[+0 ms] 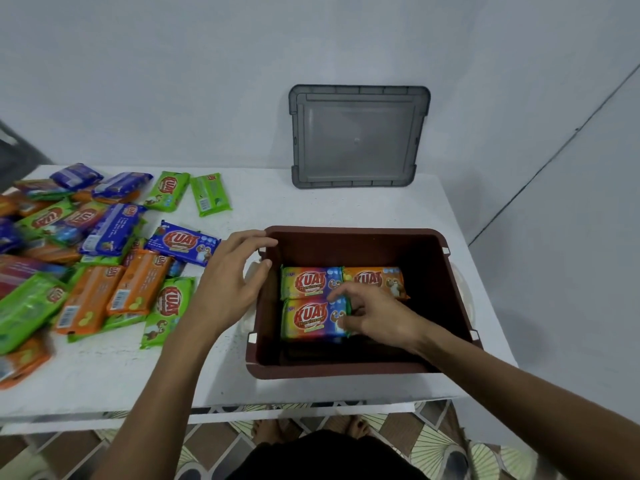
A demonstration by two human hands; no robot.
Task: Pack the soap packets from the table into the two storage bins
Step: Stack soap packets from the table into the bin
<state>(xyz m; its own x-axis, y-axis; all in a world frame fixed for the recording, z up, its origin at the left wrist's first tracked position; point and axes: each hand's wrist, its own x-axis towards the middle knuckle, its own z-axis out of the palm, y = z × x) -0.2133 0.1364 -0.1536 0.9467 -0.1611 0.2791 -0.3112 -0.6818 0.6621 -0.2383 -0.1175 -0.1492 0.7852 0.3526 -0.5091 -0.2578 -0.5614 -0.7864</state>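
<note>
My right fingers pinch the end of a packet, judged light, slick and firm; left fingers rest open on the bin rim.

This single view comes from a wide-angle camera worn on the person's head, facing forward and steeply down. It sits close above the dark brown rectangular plastic bin, whose open top and floor fill mid-frame. Both forearms enter from the lower edge. The bare left grip is at the bin's left rim. The bare right grip is inside the bin, pinching a rainbow-coloured soap packet. Left of the bin, the flat white bench runs out of frame. Beyond the bin, a grey plastic lid leans on the pale wall. Nearer than the bin, bare feet stand on patterned floor tiles.
</note>
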